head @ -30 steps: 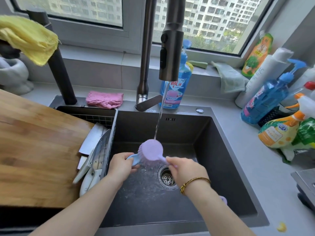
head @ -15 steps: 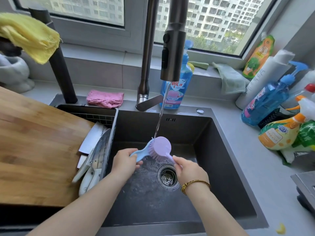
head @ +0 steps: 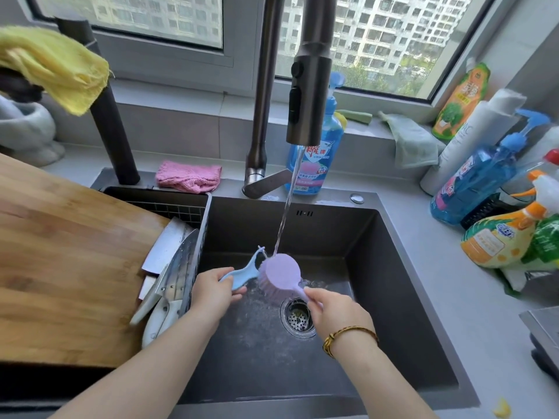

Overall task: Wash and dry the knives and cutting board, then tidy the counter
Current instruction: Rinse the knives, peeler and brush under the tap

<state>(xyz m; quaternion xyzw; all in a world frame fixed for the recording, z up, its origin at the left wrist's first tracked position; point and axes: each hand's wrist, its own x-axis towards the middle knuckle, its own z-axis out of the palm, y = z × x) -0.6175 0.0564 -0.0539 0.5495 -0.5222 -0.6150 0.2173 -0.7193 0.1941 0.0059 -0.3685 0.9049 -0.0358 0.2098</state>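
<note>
Over the sink (head: 393, 267), under the stream (head: 284, 219): gripping a blue peeler (head: 244, 273) in the left hand (head: 211, 293). Clasping the purple brush (head: 282, 272) by its handle in the right hand (head: 338, 313).

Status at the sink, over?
Left hand grips blue peeler. Right hand grips purple brush under the water stream. Knives lie in the rack beside the cutting board. Nothing blocking.
</note>
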